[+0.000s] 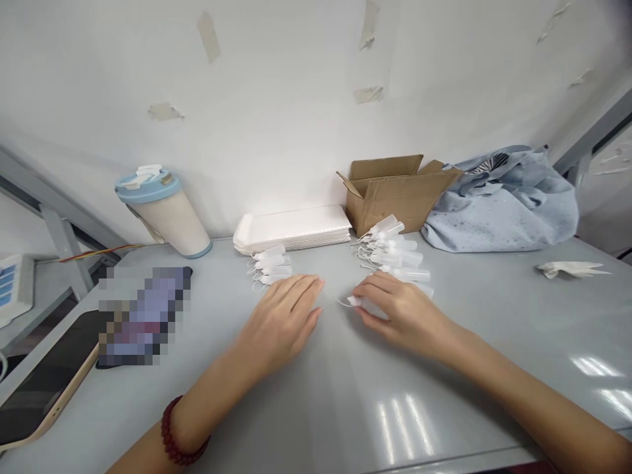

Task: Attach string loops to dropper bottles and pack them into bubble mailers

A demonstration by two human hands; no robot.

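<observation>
1. Grey, glossy tabletop (326,415) under strip-light reflections, and two bare hands are at work in the middle of it!
2. Over to the right hand (380,303): thumb and fingers close around a small translucent bottle (354,301), its white cap and thin string poking out toward the left, right at the centre of the action.
3. Across the gap, the left hand (291,309) is relaxed, palm down, fingers together and thumb apart. Nothing shows in its grasp, though the underside of the palm is hidden.
4. Just beyond those left fingertips sits a small group of bottles (274,261), lying side by side, string loops to the left.
5. Bigger crowd on the right! A longer row of bottles (402,257) runs from behind the right hand up to an open cardboard box (399,201).
6. Against the wall (291,131), between tumbler (170,210) and box, lies a neat stack of flat white packets (291,227).
7. Out on the right flank, a pale blue fabric bag (508,210) slumps beside the box, with a crumpled tissue (567,268) nearby.
8. Far left, a dark-screened phone (54,368); on the left wrist, a dark red beaded bracelet (180,434).
</observation>
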